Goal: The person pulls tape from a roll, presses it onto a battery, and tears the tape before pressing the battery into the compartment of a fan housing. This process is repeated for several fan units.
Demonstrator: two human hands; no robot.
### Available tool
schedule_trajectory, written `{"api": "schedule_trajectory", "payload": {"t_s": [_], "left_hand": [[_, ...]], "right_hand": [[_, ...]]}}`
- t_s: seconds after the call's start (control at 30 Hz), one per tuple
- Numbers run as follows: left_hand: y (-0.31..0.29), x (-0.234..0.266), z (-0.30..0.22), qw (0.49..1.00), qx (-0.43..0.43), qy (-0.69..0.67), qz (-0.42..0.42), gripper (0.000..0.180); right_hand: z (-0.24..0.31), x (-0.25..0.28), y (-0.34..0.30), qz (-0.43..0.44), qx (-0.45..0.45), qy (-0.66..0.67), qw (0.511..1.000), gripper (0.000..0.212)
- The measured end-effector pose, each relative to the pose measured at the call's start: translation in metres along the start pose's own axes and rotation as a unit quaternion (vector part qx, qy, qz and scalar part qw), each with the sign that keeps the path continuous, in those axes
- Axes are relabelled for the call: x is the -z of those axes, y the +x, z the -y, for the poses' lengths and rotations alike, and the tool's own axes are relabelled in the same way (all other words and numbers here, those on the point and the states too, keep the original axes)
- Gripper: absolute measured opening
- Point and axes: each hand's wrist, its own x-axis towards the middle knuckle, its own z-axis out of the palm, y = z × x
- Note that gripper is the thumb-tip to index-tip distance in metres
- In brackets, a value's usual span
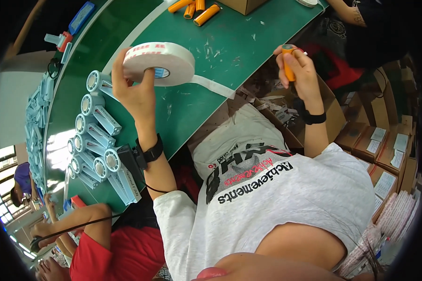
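Note:
My left hand (136, 91) grips a wide roll of white tape (180, 61) with red print, thumb in its core and fingers over the outer edge. From the roll a loose tape strip (215, 87) stretches right to the table's near edge. My right hand (302, 75) is closed around an orange cylindrical battery (288, 68), held upright past the table edge. Thin wires with a small white connector stick out near its top. Several more orange batteries (207, 15) lie at the far side of the green table (225, 47).
Left of my left arm, light-blue handheld fans (101, 126) lie in a cluster; more blue parts (38, 122) are heaped beyond. A cardboard box (241, 4) stands at the far edge. Co-workers sit at lower left, in a red shirt (112, 253), and upper right. Cartons (380, 145) are stacked at right.

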Motion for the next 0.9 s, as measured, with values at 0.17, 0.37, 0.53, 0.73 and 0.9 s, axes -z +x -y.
{"api": "schedule_trajectory", "payload": {"t_s": [0.17,0.37,0.53,0.73,0.9], "left_hand": [[-0.002,0.002,-0.005,0.999,-0.028,0.013,0.004,0.051],[-0.005,0.0,-0.02,0.994,-0.104,0.014,0.01,0.047],[-0.007,-0.003,-0.03,0.964,-0.265,-0.016,0.006,0.045],[-0.013,-0.003,-0.045,0.946,-0.322,-0.02,0.02,0.046],[-0.014,-0.002,-0.041,0.942,-0.331,-0.05,0.012,0.047]], "right_hand": [[0.003,-0.006,0.013,0.019,0.066,-0.046,0.997,0.033],[0.007,-0.027,0.017,0.027,0.039,-0.027,0.999,0.032],[0.004,-0.026,0.019,0.039,0.032,-0.066,0.997,0.03],[-0.002,-0.023,0.023,0.027,0.008,-0.078,0.997,0.029],[-0.01,-0.029,0.027,0.018,-0.002,-0.084,0.996,0.028]]}}
